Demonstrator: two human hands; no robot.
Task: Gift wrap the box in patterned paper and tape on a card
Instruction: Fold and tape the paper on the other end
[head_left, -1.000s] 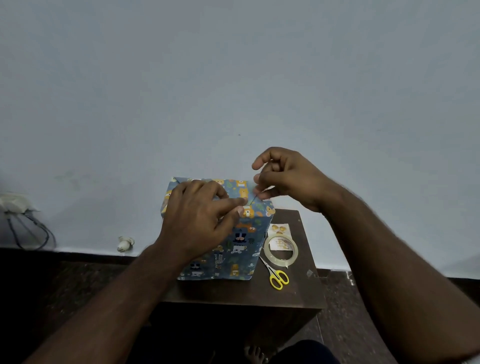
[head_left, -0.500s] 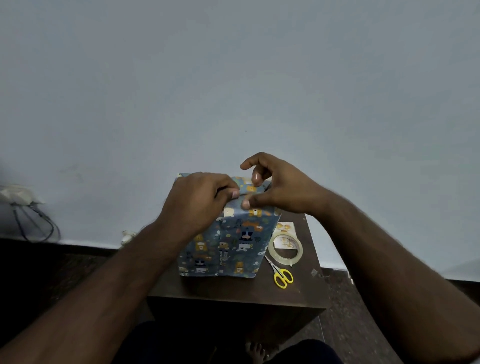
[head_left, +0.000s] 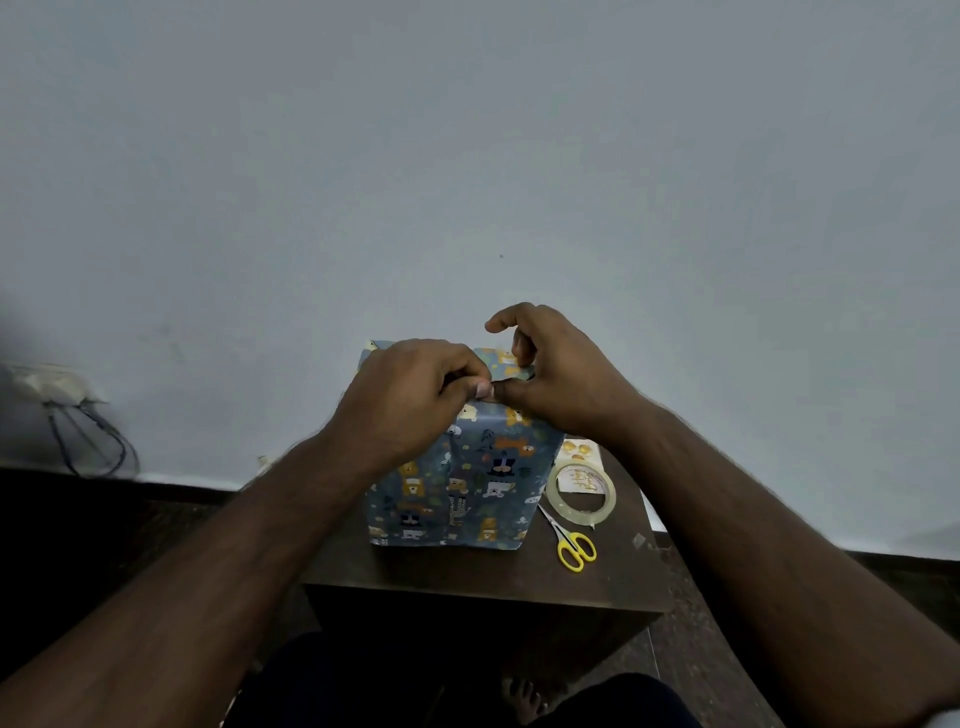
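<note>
The top edge of the wrapped box (head_left: 467, 467) is pinched by the left hand (head_left: 410, 395) and right hand (head_left: 561, 374), thumbs touching.

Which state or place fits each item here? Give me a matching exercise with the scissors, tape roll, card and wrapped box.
Column one:
1. scissors
2. tape roll
3. card
4. wrapped box

Column two:
A. stands upright, both hands at its top edge
B. lies partly under the clear ring
C. yellow handles, nearest the table's front edge
D. clear ring lying flat, right of the box

Pairs: 1-C, 2-D, 3-B, 4-A
</note>
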